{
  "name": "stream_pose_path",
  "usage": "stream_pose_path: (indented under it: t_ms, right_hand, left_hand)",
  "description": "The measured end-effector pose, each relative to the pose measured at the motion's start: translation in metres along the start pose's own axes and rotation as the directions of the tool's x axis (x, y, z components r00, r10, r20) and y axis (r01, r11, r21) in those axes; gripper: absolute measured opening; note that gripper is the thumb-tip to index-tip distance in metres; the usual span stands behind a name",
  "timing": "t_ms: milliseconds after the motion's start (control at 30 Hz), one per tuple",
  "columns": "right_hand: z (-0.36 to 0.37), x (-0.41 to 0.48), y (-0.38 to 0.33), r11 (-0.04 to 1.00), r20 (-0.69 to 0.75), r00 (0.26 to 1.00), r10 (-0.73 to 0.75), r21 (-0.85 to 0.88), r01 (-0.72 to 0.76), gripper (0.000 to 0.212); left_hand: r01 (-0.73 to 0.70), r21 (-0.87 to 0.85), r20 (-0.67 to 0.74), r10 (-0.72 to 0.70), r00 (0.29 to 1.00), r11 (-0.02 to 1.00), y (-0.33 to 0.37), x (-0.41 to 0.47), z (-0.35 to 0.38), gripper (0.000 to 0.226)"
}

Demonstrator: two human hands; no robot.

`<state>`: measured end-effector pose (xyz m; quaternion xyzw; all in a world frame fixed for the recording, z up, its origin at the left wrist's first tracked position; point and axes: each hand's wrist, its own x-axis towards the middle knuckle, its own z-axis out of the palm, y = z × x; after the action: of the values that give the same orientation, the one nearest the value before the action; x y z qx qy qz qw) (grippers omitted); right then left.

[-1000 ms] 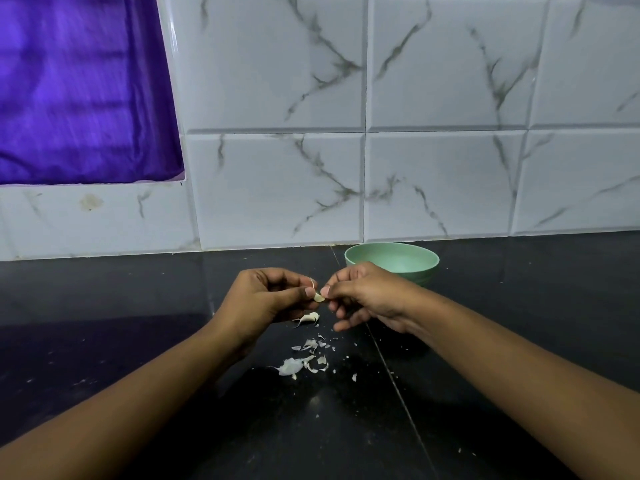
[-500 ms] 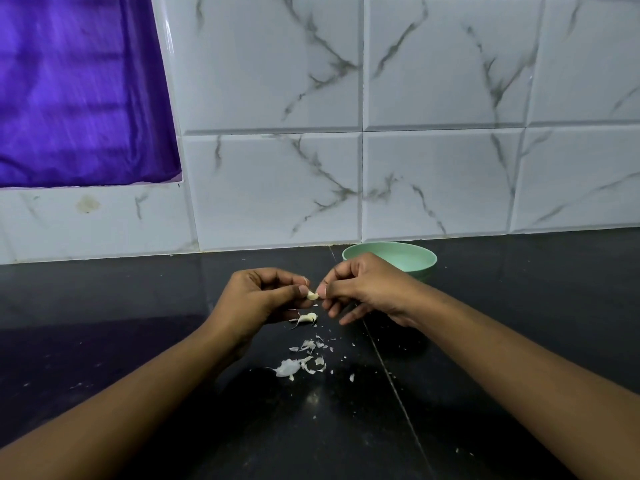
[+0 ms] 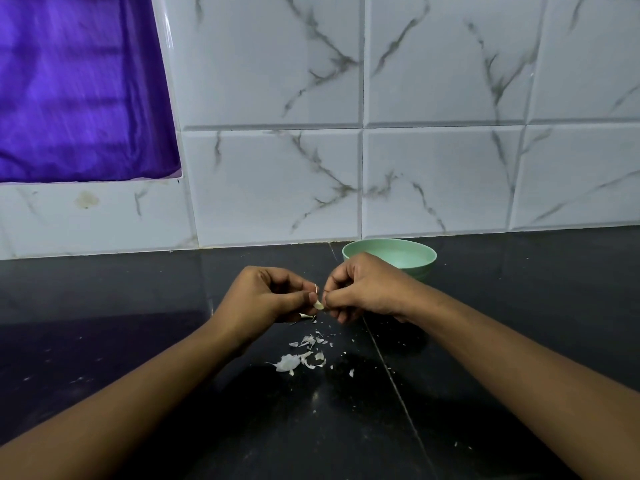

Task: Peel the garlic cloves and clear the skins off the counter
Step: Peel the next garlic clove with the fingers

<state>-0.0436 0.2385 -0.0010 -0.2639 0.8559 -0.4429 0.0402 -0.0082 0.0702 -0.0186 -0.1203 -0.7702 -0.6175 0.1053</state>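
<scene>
Marbled white tiles are backing a glossy black table [image 3: 138,341], with a purple curtain [image 3: 79,88] hanging far up and left of the fingers and a green bowl [image 3: 424,252] sitting just behind the right ones.

From the head view, both hands are meeting above the table. The left hand [image 3: 263,296] is curling its fingers [image 3: 298,297] into a pinch on the garlic clove [image 3: 318,304], which is poking out toward the right hand [image 3: 367,289]. The right fingers [image 3: 334,299] are nipping its exposed end, probably working at the skin.

The clove is too small to be sure of its long axis, though it seems to be running across from one hand to the other. Any pull is likely going rightward, away from the left fingers.

Loose skins [image 3: 304,355] are lying on the table just below the fingers.

Against half a second ago, the right hand's lower fingers are tucking in tighter, while the clove and skins are sitting much where they were.
</scene>
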Motion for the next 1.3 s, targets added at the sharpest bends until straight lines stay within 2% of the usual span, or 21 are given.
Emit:
stream_pose_path:
  t_ms: [267,367,567,700,800,900,1033,1100,1167,1300]
  right_hand:
    - [0.004,0.002,0.0,0.952,-0.11,0.987,-0.113,-0.297,0.076,0.021]
    - [0.007,0.004,0.003,0.938,-0.134,0.98,-0.146,-0.333,0.094,0.021]
    - [0.009,0.004,0.004,0.979,-0.152,0.981,-0.118,-0.183,0.09,0.018]
    - [0.011,0.005,0.006,0.997,-0.179,0.983,-0.05,0.055,0.061,0.01]
    - [0.008,0.008,0.006,0.969,-0.201,0.979,0.018,0.245,0.033,0.019]
    - [-0.001,0.007,0.004,0.951,-0.14,0.986,0.091,0.305,-0.044,0.021]
    - [-0.015,0.001,0.003,0.981,0.15,0.981,0.125,0.128,-0.145,0.02]
    - [-0.015,-0.001,0.003,0.99,0.233,0.965,0.118,0.049,-0.133,0.017]
    - [-0.011,-0.001,0.003,0.994,0.228,0.968,0.101,0.006,-0.105,0.013]
    - [-0.004,0.0,0.006,0.998,0.157,0.986,0.047,-0.051,-0.04,0.021]
  left_hand:
    - [-0.044,0.081,-0.003,0.044,0.999,0.996,0.0,0.001,-0.001,0.008]
    - [-0.029,0.059,-0.001,0.029,1.0,0.998,0.0,0.001,-0.001,0.008]
    - [-0.055,0.07,-0.009,0.056,0.998,0.996,0.001,0.001,-0.003,0.021]
    - [-0.042,-0.014,-0.011,0.042,0.999,0.999,0.002,0.001,-0.002,0.02]
    - [-0.026,-0.042,0.009,0.027,1.0,0.999,0.002,0.001,0.001,0.017]
    - [0.015,-0.088,0.002,-0.015,1.0,0.996,0.001,0.001,0.0,0.014]
    - [0.085,-0.1,-0.002,-0.085,0.996,0.991,-0.002,0.003,-0.005,0.012]
    - [0.109,-0.1,0.007,-0.108,0.994,0.989,-0.003,0.003,-0.006,0.012]
    - [0.126,-0.096,0.016,-0.125,0.992,0.987,-0.002,0.003,-0.006,0.013]
    - [0.154,-0.093,0.033,-0.152,0.988,0.984,-0.002,0.004,-0.007,0.013]
